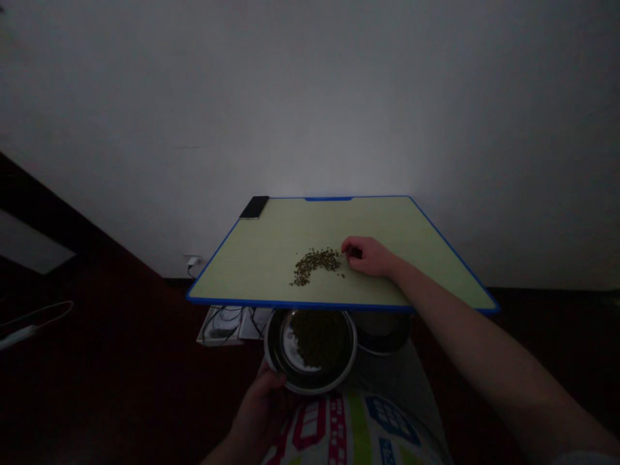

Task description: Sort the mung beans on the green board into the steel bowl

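Small brownish-green dried bits [314,261] lie in a loose curved strip on the pale table top [271,236]. My right hand [368,256] rests at the right end of this strip, its fingers curled together; anything between the fingertips is too small to make out. Below the table's near edge, my left hand [261,397] grips the rim of a shiny metal bowl [314,391], thumb over the edge. Inside the bowl a heap of the same dark bits [320,339] covers the right side, leaving bare metal at the left.
A dark phone [254,207] lies on the table's far left corner. Another round, dark-rimmed container [382,342] is partly under the table at right. Cables fill a white box [220,326] below. A charger [192,261] sits in the wall socket. A printed colourful cloth [349,429] covers my lap.
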